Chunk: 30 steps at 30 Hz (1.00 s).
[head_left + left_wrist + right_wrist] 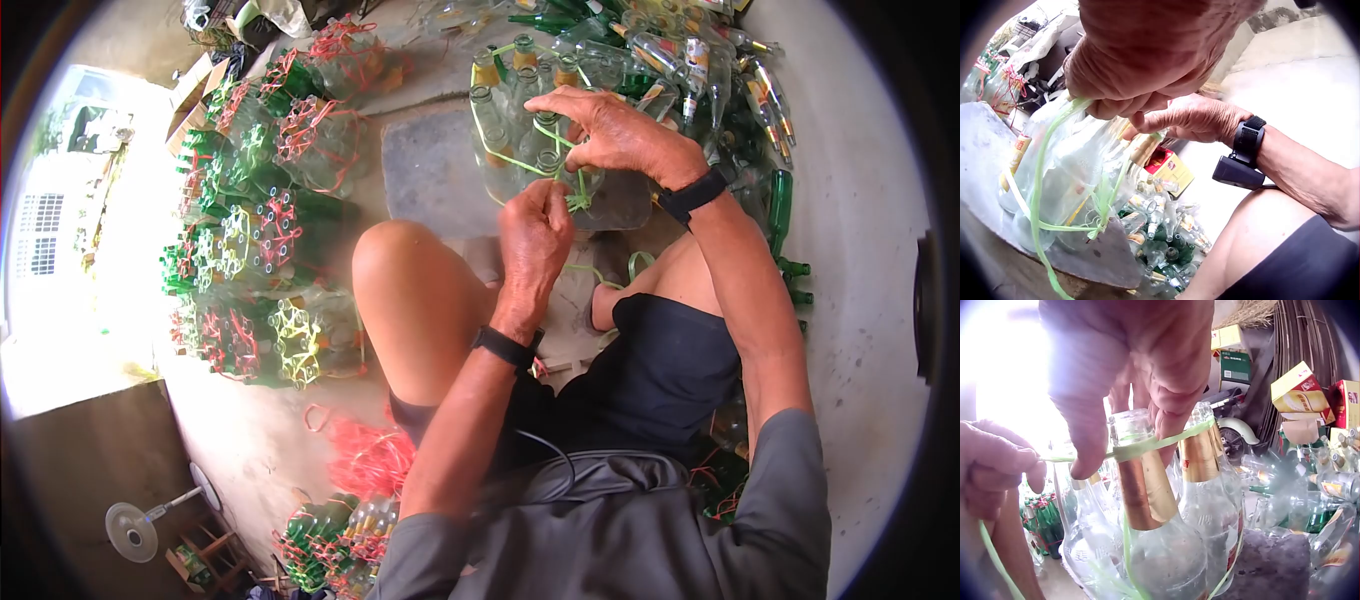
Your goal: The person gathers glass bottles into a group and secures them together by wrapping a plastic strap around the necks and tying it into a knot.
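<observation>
Clear glass bottles (pixel 505 175) with gold neck labels stand bunched together, a pale green strap (pixel 480 125) running around their necks. My left hand (pixel 535 240) pinches the strap at the near side of the bunch; in the right wrist view that hand (pixel 997 462) holds it taut between thumb and finger. Over the necks, my right hand (pixel 635 135) has thumb and index finger spread apart. Its thumb (pixel 1088 459) touches the strap beside a bottle neck (pixel 1130 428), with other fingers behind. A frayed green knot (pixel 1099 226) hangs at the bunch's side.
The bunch stands on a grey board (pixel 425 165) before my knees. Loose bottles (pixel 690 75) are heaped at the upper right. Strapped bundles of bottles (pixel 235 240) stand at left, with red strapping (pixel 370 455) on the floor. Cartons (pixel 1302 394) stand beyond.
</observation>
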Each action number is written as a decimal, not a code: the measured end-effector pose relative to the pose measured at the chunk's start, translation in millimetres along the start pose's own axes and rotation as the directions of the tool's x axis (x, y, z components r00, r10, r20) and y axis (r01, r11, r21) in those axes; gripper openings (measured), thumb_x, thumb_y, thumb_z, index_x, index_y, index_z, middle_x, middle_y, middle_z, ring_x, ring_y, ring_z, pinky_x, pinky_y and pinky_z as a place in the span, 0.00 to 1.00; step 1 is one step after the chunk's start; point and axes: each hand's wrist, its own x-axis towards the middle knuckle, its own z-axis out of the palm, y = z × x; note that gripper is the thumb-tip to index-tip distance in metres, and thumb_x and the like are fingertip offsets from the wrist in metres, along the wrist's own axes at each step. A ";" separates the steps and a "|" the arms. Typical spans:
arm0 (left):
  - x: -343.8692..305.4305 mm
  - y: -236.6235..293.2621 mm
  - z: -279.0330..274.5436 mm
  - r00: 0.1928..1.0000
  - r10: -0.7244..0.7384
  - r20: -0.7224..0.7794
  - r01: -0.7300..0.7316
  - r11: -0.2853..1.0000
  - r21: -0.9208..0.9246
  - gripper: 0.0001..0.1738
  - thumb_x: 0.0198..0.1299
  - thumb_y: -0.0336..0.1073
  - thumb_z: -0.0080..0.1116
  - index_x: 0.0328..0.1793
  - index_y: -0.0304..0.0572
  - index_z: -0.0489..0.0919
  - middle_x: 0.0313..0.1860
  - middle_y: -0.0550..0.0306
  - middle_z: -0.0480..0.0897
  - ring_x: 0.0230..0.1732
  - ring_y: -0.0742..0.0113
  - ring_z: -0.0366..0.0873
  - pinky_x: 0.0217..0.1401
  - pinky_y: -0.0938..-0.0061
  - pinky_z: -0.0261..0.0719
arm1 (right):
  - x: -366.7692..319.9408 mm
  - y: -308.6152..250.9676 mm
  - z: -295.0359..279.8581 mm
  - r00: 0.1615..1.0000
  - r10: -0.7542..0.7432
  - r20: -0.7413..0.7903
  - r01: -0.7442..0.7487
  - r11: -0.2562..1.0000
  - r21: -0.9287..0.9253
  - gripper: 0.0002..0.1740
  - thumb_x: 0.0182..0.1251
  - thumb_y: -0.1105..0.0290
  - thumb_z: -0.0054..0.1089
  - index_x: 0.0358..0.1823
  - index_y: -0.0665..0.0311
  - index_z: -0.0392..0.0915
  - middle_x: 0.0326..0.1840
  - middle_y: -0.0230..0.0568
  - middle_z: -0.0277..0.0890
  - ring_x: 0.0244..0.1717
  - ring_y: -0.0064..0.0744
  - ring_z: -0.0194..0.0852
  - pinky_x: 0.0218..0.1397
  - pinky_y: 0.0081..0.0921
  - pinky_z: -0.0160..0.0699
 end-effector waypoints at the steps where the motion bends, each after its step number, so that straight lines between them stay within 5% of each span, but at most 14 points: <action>1: 1.0 0.8 -1.8 1.000 -0.001 0.025 -0.001 0.998 0.055 0.12 0.68 0.32 0.57 0.42 0.30 0.87 0.31 0.31 0.83 0.30 0.50 0.85 0.37 0.59 0.79 | -0.3 -0.1 0.1 1.000 0.002 -0.005 -0.002 1.000 0.001 0.46 0.44 0.75 0.78 0.72 0.62 0.74 0.58 0.49 0.80 0.49 0.50 0.82 0.57 0.41 0.82; 4: 4.7 1.8 -4.8 0.995 0.095 0.036 -0.099 0.986 0.132 0.11 0.68 0.32 0.58 0.38 0.30 0.85 0.32 0.34 0.83 0.33 0.38 0.85 0.37 0.56 0.79 | -0.8 0.2 0.8 1.000 -0.006 -0.015 0.006 1.000 -0.005 0.46 0.44 0.76 0.77 0.72 0.63 0.74 0.58 0.49 0.80 0.48 0.50 0.83 0.56 0.41 0.83; 8: 16.8 -2.0 -10.4 0.978 0.179 0.104 -0.201 0.941 0.272 0.10 0.65 0.32 0.57 0.33 0.34 0.83 0.32 0.39 0.84 0.34 0.36 0.84 0.36 0.53 0.81 | 0.0 0.3 2.2 1.000 0.024 -0.002 -0.024 0.999 0.045 0.46 0.43 0.77 0.75 0.72 0.63 0.74 0.58 0.49 0.80 0.45 0.48 0.83 0.55 0.40 0.84; 10: 28.0 -4.6 -12.6 0.930 0.340 0.141 -0.367 0.882 0.297 0.09 0.62 0.29 0.59 0.30 0.34 0.82 0.26 0.32 0.79 0.29 0.32 0.82 0.30 0.51 0.77 | -0.6 5.2 4.0 1.000 0.031 -0.007 -0.030 0.998 0.046 0.45 0.43 0.77 0.75 0.72 0.63 0.74 0.58 0.49 0.80 0.43 0.47 0.83 0.54 0.40 0.84; 13: 37.3 -1.1 -18.0 0.900 0.387 0.199 -0.435 0.814 0.385 0.10 0.63 0.32 0.60 0.29 0.36 0.84 0.25 0.34 0.81 0.28 0.32 0.82 0.30 0.48 0.78 | 0.8 8.1 5.0 0.999 -0.032 -0.033 0.033 0.999 0.034 0.45 0.44 0.76 0.74 0.71 0.63 0.75 0.58 0.50 0.80 0.43 0.47 0.83 0.55 0.40 0.84; 17: 42.9 12.1 -26.9 0.899 0.303 0.315 -0.431 0.740 0.517 0.07 0.58 0.32 0.60 0.29 0.38 0.82 0.29 0.43 0.83 0.31 0.39 0.85 0.35 0.52 0.83 | 0.0 4.8 3.9 1.000 0.014 -0.003 -0.014 0.998 0.059 0.44 0.44 0.75 0.73 0.70 0.63 0.75 0.58 0.50 0.80 0.47 0.49 0.83 0.57 0.40 0.83; 23: 67.6 20.3 -37.5 0.848 0.317 0.424 -0.512 0.696 0.504 0.08 0.58 0.32 0.60 0.29 0.37 0.83 0.29 0.40 0.84 0.33 0.36 0.84 0.37 0.52 0.83 | -0.5 3.8 2.6 0.999 -0.025 -0.031 0.026 0.999 0.027 0.42 0.44 0.74 0.74 0.69 0.62 0.77 0.57 0.51 0.81 0.55 0.54 0.82 0.62 0.42 0.81; 30: 88.9 33.1 -36.5 0.854 0.354 0.381 -0.511 0.705 0.491 0.09 0.59 0.33 0.61 0.30 0.37 0.83 0.27 0.35 0.80 0.33 0.31 0.81 0.37 0.51 0.81 | -1.4 3.4 5.1 0.999 0.005 -0.036 -0.004 0.999 0.034 0.41 0.44 0.74 0.75 0.68 0.60 0.78 0.56 0.50 0.82 0.59 0.54 0.82 0.64 0.41 0.81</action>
